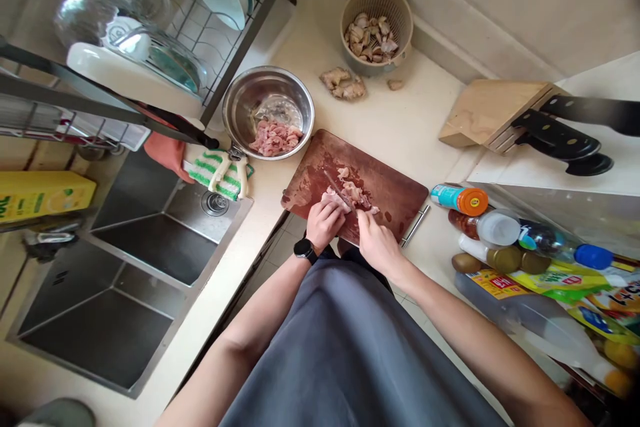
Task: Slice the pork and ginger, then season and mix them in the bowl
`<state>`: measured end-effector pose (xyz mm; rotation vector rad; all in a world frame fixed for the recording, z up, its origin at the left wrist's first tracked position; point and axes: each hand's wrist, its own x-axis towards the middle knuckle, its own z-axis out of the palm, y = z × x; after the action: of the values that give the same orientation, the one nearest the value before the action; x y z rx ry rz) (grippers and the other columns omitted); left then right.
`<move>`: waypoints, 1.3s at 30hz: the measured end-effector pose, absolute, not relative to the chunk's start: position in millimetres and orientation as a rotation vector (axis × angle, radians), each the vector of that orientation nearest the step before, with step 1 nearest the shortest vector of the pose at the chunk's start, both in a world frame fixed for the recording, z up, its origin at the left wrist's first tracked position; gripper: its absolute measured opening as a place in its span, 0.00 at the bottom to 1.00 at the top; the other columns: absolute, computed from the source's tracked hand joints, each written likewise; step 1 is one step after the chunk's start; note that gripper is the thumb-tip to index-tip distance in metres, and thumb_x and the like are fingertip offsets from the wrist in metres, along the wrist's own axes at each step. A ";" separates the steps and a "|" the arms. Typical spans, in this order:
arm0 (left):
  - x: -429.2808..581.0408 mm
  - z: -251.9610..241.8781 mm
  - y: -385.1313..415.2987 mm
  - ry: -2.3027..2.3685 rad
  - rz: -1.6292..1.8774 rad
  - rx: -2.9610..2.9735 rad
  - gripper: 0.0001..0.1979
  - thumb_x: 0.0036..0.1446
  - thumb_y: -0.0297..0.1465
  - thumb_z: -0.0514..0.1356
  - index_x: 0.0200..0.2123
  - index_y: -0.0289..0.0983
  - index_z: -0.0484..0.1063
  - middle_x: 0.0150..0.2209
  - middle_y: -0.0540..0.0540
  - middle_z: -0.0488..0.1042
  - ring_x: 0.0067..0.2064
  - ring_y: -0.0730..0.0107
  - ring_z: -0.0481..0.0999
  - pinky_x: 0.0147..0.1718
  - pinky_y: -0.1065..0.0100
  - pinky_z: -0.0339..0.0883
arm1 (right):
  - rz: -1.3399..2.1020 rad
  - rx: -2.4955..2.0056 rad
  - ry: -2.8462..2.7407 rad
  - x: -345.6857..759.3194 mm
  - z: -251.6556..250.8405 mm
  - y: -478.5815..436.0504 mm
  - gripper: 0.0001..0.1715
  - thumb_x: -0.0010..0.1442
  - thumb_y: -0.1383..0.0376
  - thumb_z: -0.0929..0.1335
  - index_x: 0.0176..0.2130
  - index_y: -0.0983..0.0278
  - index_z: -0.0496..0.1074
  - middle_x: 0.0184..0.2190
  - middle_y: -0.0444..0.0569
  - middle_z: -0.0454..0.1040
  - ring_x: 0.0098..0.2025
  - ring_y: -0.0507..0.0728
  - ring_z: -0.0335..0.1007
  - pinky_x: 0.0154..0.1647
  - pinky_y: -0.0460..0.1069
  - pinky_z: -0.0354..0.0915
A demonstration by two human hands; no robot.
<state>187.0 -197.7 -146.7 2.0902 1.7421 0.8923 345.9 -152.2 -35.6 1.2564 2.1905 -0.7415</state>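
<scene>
A dark red cutting board (385,180) lies on the counter with pieces of raw meat (350,190) on it. My left hand (324,221), with a black watch on its wrist, is curled with its fingertips pressed on the meat. My right hand (376,240) is closed round the handle of a knife (339,192), whose blade lies across the meat beside my left fingers. A steel bowl (240,103) just beyond the board holds several cut pink meat strips (275,138).
A double steel sink (145,253) lies to the left under a dish rack (210,13) with plates. A beige basket (400,10) of garlic and ginger pieces (344,83) sits at the back. A knife block (493,113) and several bottles (500,233) crowd the right.
</scene>
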 end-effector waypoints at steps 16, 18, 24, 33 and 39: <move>185.0 -156.4 -197.6 1.776 0.889 1.981 0.09 0.65 0.28 0.55 0.36 0.38 0.75 0.36 0.42 0.77 0.46 0.61 0.77 0.46 0.58 0.70 | -0.700 1.130 2.227 300.1 -37.2 -127.3 0.20 0.71 0.70 0.50 0.58 0.65 0.55 0.55 0.64 0.67 0.44 0.58 0.78 0.41 0.49 0.72; 184.9 -156.5 -196.9 1.782 0.868 1.989 0.09 0.65 0.30 0.55 0.37 0.38 0.75 0.37 0.41 0.78 0.47 0.60 0.77 0.46 0.57 0.71 | -0.709 1.128 2.203 311.8 -37.0 -135.0 0.20 0.71 0.70 0.51 0.59 0.65 0.54 0.56 0.64 0.66 0.44 0.58 0.78 0.41 0.48 0.71; 185.8 -157.9 -195.9 1.775 0.862 1.986 0.07 0.64 0.34 0.59 0.39 0.38 0.76 0.42 0.40 0.79 0.50 0.59 0.77 0.48 0.57 0.72 | -0.696 1.104 2.000 364.6 -33.8 -174.8 0.24 0.67 0.74 0.53 0.60 0.68 0.55 0.55 0.65 0.68 0.39 0.59 0.79 0.38 0.49 0.71; 186.0 -157.1 -197.2 1.786 0.948 2.047 0.06 0.62 0.29 0.60 0.41 0.38 0.76 0.42 0.41 0.79 0.51 0.60 0.77 0.49 0.56 0.72 | -0.838 1.226 2.272 323.0 -40.5 -113.6 0.23 0.68 0.71 0.54 0.61 0.67 0.54 0.58 0.64 0.67 0.50 0.63 0.75 0.48 0.54 0.70; 184.3 -157.8 -200.1 1.780 0.925 2.043 0.05 0.63 0.31 0.60 0.39 0.38 0.77 0.38 0.41 0.79 0.48 0.60 0.76 0.48 0.57 0.70 | -0.671 1.146 2.185 353.8 -29.5 -170.8 0.30 0.68 0.73 0.51 0.67 0.68 0.48 0.57 0.65 0.67 0.39 0.59 0.78 0.36 0.51 0.72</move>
<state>184.3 -200.1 -157.8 2.0428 1.7800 0.9247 353.8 -170.8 -29.5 1.1459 2.1853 -0.6713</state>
